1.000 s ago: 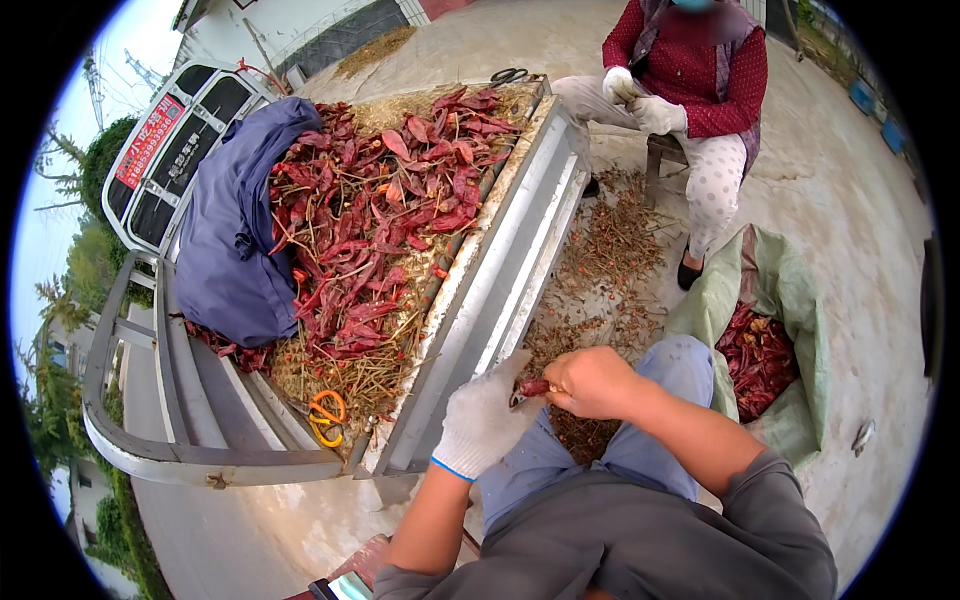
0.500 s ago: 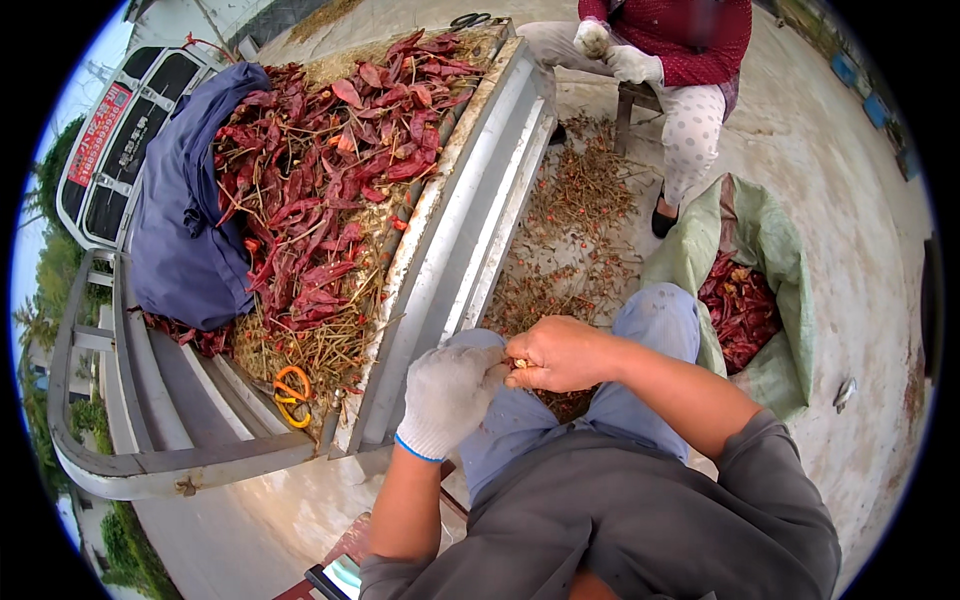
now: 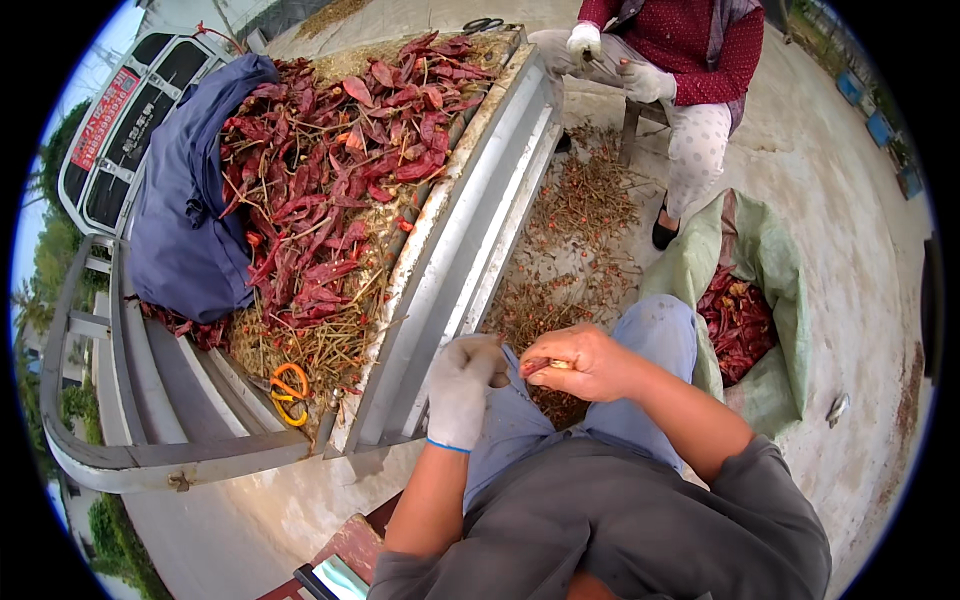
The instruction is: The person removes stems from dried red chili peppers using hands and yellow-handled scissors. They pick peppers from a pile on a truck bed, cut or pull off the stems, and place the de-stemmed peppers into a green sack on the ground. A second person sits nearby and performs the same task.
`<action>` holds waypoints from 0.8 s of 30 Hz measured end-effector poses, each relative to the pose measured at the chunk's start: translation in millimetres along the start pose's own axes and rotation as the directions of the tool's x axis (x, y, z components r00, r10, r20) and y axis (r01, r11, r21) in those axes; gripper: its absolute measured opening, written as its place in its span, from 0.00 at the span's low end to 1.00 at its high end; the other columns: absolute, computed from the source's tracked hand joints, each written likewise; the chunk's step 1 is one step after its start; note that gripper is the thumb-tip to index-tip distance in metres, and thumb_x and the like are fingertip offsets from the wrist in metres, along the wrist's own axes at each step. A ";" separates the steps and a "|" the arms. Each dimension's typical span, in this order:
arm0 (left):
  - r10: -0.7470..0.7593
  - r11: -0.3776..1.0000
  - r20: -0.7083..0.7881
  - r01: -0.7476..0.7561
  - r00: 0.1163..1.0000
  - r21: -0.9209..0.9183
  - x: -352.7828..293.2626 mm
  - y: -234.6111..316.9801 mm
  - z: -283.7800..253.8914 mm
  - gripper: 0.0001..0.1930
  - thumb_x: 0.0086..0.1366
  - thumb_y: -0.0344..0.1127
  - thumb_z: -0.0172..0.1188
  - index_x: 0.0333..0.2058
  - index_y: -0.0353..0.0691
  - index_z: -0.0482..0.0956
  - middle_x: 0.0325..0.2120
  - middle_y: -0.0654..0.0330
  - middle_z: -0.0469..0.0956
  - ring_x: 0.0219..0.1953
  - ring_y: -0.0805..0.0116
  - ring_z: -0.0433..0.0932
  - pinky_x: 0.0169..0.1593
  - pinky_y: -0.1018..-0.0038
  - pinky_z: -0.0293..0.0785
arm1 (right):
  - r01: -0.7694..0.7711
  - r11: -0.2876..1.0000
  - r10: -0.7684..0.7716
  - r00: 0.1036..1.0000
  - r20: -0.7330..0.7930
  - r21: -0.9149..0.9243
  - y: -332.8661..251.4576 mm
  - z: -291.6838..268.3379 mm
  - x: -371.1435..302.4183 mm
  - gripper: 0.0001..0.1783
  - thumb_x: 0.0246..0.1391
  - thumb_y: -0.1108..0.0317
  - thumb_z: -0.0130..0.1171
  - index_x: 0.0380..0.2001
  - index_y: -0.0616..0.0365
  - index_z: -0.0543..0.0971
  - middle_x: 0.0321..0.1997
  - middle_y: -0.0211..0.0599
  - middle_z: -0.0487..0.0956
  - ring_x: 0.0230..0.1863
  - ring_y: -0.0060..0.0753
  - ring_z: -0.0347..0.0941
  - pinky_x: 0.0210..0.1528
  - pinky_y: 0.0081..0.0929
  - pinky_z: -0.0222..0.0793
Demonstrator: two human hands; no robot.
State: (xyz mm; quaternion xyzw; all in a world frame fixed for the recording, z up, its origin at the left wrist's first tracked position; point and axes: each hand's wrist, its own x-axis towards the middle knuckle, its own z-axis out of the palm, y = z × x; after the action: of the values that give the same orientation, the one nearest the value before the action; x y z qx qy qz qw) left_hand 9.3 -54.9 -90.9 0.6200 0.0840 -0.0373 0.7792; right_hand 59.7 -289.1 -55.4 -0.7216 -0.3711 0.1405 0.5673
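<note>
my right hand point(image 3: 583, 362) pinched a dried chili point(image 3: 534, 366), between two and three o'clock from my gloved left hand point(image 3: 463, 392), which was curled; couldn't tell if it held anything. more red chilies point(image 3: 325, 190) lay heaped on the truck bed point(image 3: 490, 200), eleven o'clock from it.

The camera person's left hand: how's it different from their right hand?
The left hand wears a blue-edged, whitish glove, but the right hand is bare. The right hand visibly holds a dried red chili, while the left hand shows nothing clearly held. Both have curled fingers.
</note>
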 end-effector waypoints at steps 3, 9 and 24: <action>0.268 0.329 0.182 -0.268 0.946 0.905 -1.4 42.9 11.5 0.19 0.68 0.35 0.64 0.54 0.32 0.82 0.40 0.47 0.87 0.42 0.50 0.86 0.50 0.60 0.81 | -0.187 0.974 0.163 0.971 -0.178 -0.127 -0.9 -45.1 -31.9 0.16 0.63 0.64 0.67 0.49 0.62 0.83 0.45 0.44 0.87 0.46 0.43 0.85 0.49 0.36 0.80; 0.546 -0.176 0.217 -0.143 0.809 0.974 84.9 115.5 -34.5 0.18 0.64 0.30 0.62 0.54 0.42 0.84 0.49 0.52 0.85 0.52 0.48 0.82 0.58 0.53 0.75 | -0.732 0.381 0.224 0.666 -0.711 -0.565 81.6 -150.3 -174.8 0.25 0.56 0.62 0.71 0.55 0.62 0.81 0.46 0.49 0.85 0.46 0.53 0.84 0.50 0.40 0.79; 0.679 -0.339 0.262 -0.023 0.686 0.940 148.0 175.4 -115.8 0.11 0.59 0.38 0.73 0.42 0.55 0.91 0.46 0.61 0.86 0.48 0.51 0.82 0.55 0.53 0.77 | -0.580 0.773 0.248 0.650 -0.719 -0.257 68.8 -105.3 -157.1 0.16 0.62 0.69 0.64 0.50 0.67 0.83 0.44 0.51 0.85 0.44 0.49 0.84 0.50 0.39 0.78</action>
State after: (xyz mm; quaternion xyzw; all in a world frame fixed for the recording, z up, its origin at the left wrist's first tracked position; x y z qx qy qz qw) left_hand 173.4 104.6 26.0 0.9488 -0.0172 0.3104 -0.0563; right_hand 43.6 -479.1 -119.8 -0.9045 0.0077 -0.0813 0.4187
